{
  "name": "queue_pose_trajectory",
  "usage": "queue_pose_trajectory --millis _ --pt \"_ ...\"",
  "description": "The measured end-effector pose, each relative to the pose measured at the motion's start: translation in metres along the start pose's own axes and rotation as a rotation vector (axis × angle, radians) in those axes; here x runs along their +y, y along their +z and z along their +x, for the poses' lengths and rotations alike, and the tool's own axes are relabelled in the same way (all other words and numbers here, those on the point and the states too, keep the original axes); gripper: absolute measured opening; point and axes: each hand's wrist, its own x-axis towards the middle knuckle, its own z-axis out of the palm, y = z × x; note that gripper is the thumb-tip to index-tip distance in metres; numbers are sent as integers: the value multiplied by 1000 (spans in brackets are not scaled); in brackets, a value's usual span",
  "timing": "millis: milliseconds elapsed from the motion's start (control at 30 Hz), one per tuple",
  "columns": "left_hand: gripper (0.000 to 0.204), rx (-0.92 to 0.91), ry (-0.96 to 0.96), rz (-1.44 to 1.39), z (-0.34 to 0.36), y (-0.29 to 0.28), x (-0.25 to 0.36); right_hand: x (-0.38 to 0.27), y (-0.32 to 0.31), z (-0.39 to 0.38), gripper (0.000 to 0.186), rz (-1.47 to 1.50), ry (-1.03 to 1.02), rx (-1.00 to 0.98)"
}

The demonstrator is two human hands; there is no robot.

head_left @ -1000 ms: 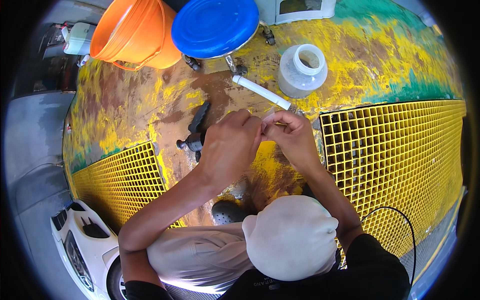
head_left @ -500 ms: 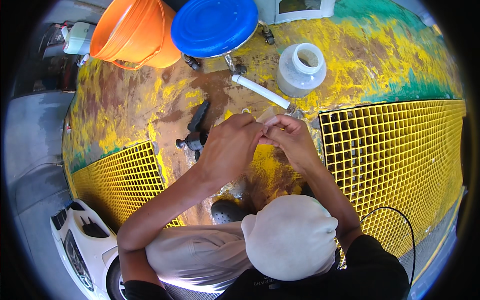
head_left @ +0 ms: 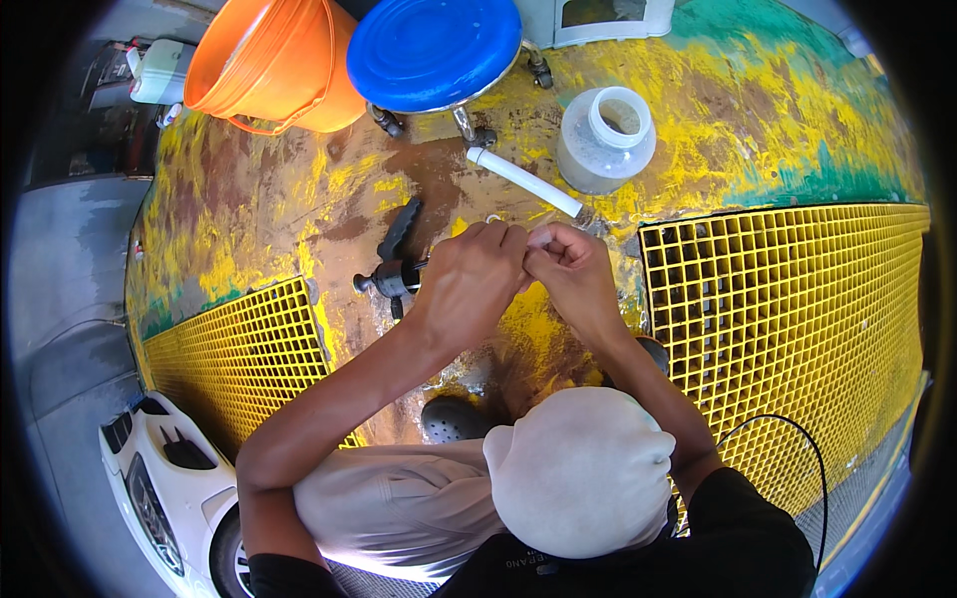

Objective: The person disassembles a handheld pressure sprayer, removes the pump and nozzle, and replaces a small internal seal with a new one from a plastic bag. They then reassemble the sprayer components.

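At frame centre, the left hand [head_left: 469, 284] and right hand [head_left: 570, 276] meet, fingers curled tight around a small white piece [head_left: 539, 237]. A white pipe [head_left: 523, 181] lies just above; jar [head_left: 604, 139], blue lid [head_left: 434, 50] and orange bucket [head_left: 269, 65] line the top.

Bucket: orange bucket [head_left: 274, 65], set at top left
Lid: blue lid [head_left: 434, 50], laid beside it
Jar: translucent jar [head_left: 605, 140], stood upright
Gratings: yellow gratings [head_left: 788, 329], flanking the painted floor [head_left: 299, 199]
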Motion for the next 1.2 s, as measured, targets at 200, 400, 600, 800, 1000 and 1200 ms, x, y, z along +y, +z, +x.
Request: queue_pose_trajectory --millis 200,400,600,800,1000,1200 --pt "12 75 -194 -54 5 4 -26 5 2 8 5 -67 92 48" --pt "10 192 -259 -249 1 12 -25 3 3 6 7 -43 77 28" --pt "12 179 -25 -360 1 14 -20 -12 3 3 8 -42 69 69" --pt "14 43 -1 -284 3 11 -22 -12 11 -1 12 -271 -245 30" --pt "22 37 -234 -893 7 24 -33 -16 1 -6 14 -610 -369 -94" --pt "29 113 -390 -1112 3 25 -43 -17 -25 8 22 -335 -243 228"
